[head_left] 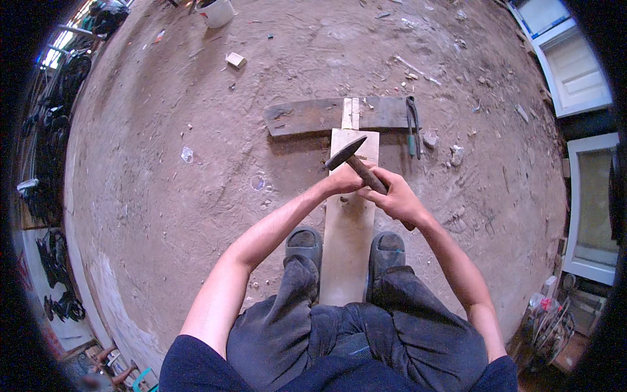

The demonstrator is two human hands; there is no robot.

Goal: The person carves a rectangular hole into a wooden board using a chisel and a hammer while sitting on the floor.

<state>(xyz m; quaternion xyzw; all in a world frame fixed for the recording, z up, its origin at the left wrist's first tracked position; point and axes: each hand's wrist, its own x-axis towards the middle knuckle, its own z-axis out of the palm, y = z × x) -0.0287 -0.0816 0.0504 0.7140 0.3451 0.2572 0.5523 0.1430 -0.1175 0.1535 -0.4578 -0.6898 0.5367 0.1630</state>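
Observation:
My right hand point(400, 197) is wrapped round the wooden handle of a hammer point(346, 153). Its dark metal head hangs over the far part of a pale wooden board point(346, 255), which runs away from me between my feet. Close beside the handle, my left hand point(346, 179) is closed low over the board. The hammer and right hand partly cover its fingers, so I cannot make out what they hold. Beyond the board's far end, a narrow pale wood strip point(351, 112) lies across a dark, weathered plank point(300, 119).
Long-handled pincers point(411, 127) rest at the plank's right end. A small wood block point(236, 60) and scattered scraps lie on the dirt floor point(196, 215). At the far left stands a white bucket point(217, 12). White framed panels point(591, 202) line the right side.

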